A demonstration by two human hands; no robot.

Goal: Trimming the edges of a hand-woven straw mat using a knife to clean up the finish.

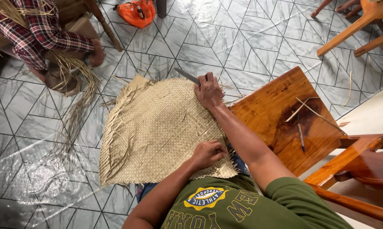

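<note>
Gripping knife [186,76] in your right hand [209,90] at far edge of tan woven mat [157,127], fringed strips loose along its left side; your left hand [207,153], fingers curled, pinches near edge, mat spread between both hands.

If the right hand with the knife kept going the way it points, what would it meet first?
The right hand points its knife up-left, past the woven mat's far edge. Beyond lies bare tiled floor; the orange bag sits farther on, though depth is unclear.
</note>
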